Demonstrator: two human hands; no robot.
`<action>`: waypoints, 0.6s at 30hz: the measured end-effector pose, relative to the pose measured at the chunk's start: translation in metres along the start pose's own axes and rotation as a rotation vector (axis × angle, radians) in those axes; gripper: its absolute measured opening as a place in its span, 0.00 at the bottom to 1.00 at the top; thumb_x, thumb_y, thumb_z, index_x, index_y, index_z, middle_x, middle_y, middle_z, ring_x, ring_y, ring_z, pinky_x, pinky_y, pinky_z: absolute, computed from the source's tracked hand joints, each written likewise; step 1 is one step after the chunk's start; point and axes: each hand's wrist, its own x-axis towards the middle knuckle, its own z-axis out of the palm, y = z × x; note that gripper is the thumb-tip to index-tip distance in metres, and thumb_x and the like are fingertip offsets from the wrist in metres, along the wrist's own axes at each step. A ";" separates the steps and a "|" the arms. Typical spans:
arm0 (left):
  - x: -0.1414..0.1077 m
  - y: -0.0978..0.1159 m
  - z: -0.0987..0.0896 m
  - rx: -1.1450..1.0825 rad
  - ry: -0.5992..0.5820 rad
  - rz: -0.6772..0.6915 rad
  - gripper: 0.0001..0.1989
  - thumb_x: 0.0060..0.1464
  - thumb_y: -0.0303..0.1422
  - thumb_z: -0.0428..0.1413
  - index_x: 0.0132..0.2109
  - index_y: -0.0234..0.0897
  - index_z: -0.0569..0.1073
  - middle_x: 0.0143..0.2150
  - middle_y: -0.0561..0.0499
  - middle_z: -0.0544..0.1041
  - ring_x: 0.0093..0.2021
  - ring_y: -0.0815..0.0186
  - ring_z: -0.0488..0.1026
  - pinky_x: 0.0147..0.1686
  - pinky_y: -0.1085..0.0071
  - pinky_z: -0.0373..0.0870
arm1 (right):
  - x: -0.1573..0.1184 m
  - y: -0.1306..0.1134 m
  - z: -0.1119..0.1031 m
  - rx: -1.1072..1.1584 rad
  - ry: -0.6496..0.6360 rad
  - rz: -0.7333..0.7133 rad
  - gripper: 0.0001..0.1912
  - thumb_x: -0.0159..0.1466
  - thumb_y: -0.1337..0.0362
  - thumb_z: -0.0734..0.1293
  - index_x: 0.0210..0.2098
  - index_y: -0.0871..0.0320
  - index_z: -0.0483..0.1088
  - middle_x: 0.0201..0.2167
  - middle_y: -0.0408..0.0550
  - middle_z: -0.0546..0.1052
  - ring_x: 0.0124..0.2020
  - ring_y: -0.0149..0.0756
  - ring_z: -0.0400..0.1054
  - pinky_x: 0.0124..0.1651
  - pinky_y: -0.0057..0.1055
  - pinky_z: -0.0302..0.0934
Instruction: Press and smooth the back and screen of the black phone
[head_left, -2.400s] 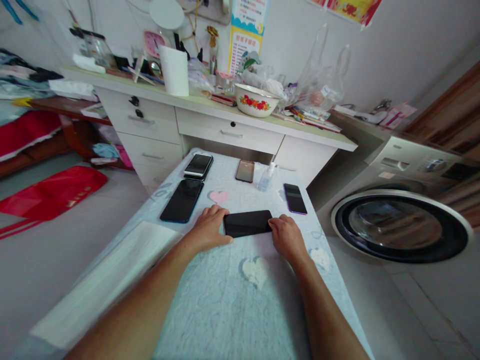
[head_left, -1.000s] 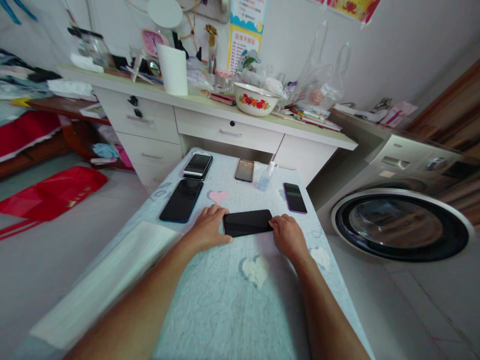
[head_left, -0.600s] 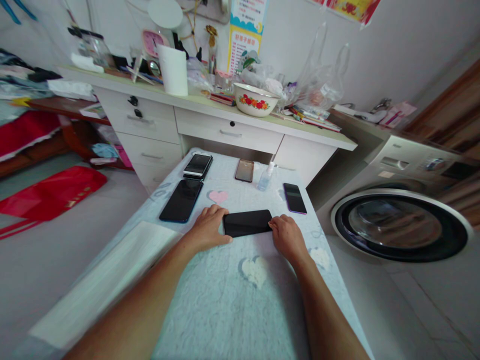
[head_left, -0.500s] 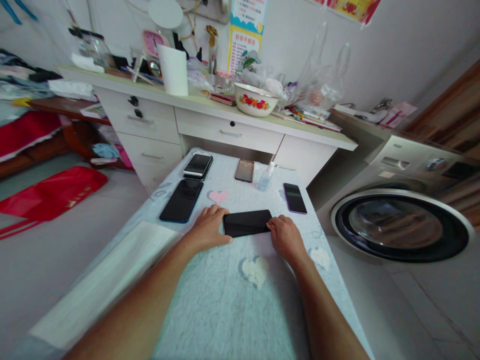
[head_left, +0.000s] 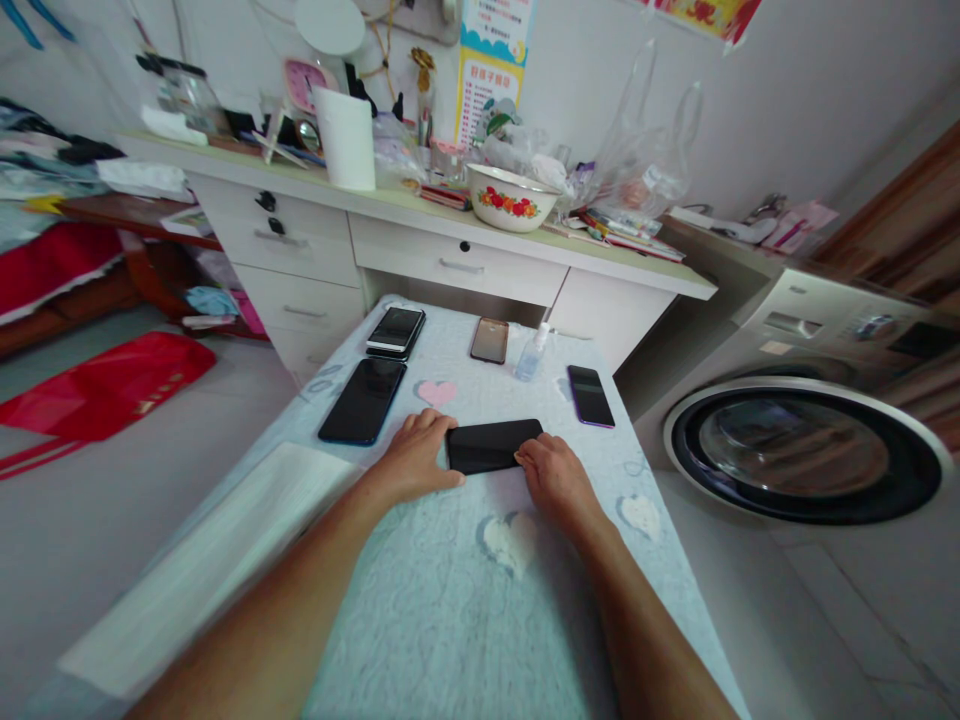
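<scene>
A black smartphone (head_left: 489,447) lies screen up and sideways on the cloth-covered table. My left hand (head_left: 421,455) grips its left end, thumb at the lower corner and fingers at the upper one. Over the right end of the screen is my right hand (head_left: 553,475), its fingers pinched together against the glass. Whatever those fingertips hold, if anything, is hidden. Left of my left hand lies a larger dark phone (head_left: 364,400), with a small stack of phones (head_left: 396,331) behind it. A purple-edged phone (head_left: 590,395) is at the right.
A clear spray bottle (head_left: 532,354) stands near a brownish phone case (head_left: 490,341) toward the back. White sheet material (head_left: 225,560) covers the table's left edge. Beyond are a cluttered desk (head_left: 420,205) with a flowered bowl (head_left: 514,198) and, rightward, a washing machine (head_left: 795,400).
My right hand has slid a little left along the phone, from its right edge onto the screen. My left hand and the phone stay in place.
</scene>
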 end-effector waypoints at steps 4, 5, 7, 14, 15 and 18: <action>0.000 0.001 -0.001 -0.005 -0.004 -0.003 0.32 0.39 0.42 0.61 0.53 0.41 0.65 0.53 0.45 0.65 0.54 0.52 0.62 0.54 0.61 0.61 | 0.001 -0.001 0.001 0.011 -0.019 -0.012 0.12 0.69 0.64 0.58 0.37 0.57 0.73 0.35 0.49 0.72 0.40 0.34 0.64 0.43 0.27 0.53; 0.000 0.001 -0.001 -0.006 -0.005 -0.004 0.32 0.39 0.42 0.61 0.53 0.41 0.65 0.53 0.45 0.65 0.54 0.52 0.62 0.54 0.61 0.61 | 0.001 -0.001 0.001 0.013 -0.016 -0.013 0.12 0.68 0.64 0.58 0.37 0.57 0.73 0.35 0.49 0.72 0.40 0.34 0.64 0.43 0.26 0.53; -0.001 0.001 -0.001 -0.006 -0.003 -0.005 0.32 0.39 0.42 0.61 0.53 0.41 0.64 0.53 0.45 0.65 0.54 0.52 0.62 0.54 0.61 0.61 | 0.001 0.000 0.000 0.019 -0.008 -0.016 0.12 0.68 0.64 0.58 0.37 0.57 0.73 0.34 0.48 0.72 0.40 0.34 0.64 0.43 0.26 0.53; 0.000 -0.001 0.000 -0.006 -0.002 0.007 0.33 0.39 0.42 0.61 0.53 0.41 0.64 0.53 0.45 0.65 0.54 0.52 0.62 0.54 0.61 0.61 | -0.001 0.008 -0.004 0.006 -0.008 0.042 0.10 0.67 0.65 0.59 0.37 0.58 0.73 0.35 0.49 0.73 0.41 0.34 0.64 0.43 0.26 0.53; 0.000 -0.001 0.000 -0.005 -0.001 0.009 0.33 0.39 0.43 0.61 0.54 0.41 0.64 0.52 0.45 0.65 0.54 0.52 0.62 0.54 0.61 0.61 | -0.001 0.009 -0.004 0.002 -0.004 0.051 0.10 0.67 0.65 0.60 0.37 0.58 0.73 0.36 0.49 0.73 0.40 0.34 0.64 0.43 0.26 0.53; 0.000 -0.001 0.000 0.000 -0.001 0.007 0.33 0.39 0.42 0.61 0.54 0.41 0.64 0.53 0.45 0.65 0.54 0.52 0.62 0.54 0.61 0.61 | -0.001 0.014 -0.006 -0.013 -0.002 0.065 0.10 0.67 0.65 0.60 0.37 0.58 0.73 0.35 0.49 0.73 0.40 0.34 0.65 0.43 0.26 0.53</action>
